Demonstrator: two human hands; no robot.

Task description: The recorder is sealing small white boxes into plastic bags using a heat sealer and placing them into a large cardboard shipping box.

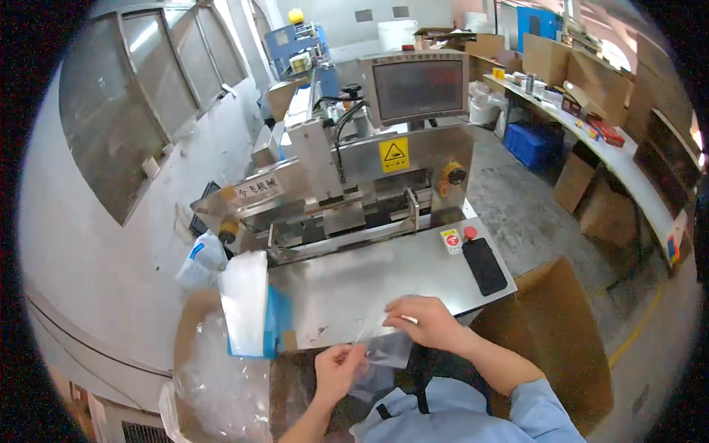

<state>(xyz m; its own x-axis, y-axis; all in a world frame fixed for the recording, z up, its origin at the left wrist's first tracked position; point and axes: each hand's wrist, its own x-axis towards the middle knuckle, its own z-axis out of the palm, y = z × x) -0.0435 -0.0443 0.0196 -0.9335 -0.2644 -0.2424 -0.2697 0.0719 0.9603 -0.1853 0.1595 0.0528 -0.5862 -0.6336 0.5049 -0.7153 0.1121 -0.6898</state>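
Observation:
A clear plastic bag (389, 350) hangs between my two hands, in front of the machine's near edge. My left hand (339, 371) pinches it at its left side, fingers closed. Higher and to the right, my right hand (426, 320) also grips the bag, thumb and fingers pressed together. Beyond them lies the steel worktop (354, 284) of a machine with a feed slot across its back. On the worktop's left end rests a stack of white sheets or bags (246, 295) beside a blue holder (275, 321).
A cardboard box (218, 380) full of clear bags stands at lower left, another box (561, 332) at right. A black phone (485, 266) lies by a red button (470, 232). Behind rises a screen (418, 86). Further right runs a long cluttered table (628, 159).

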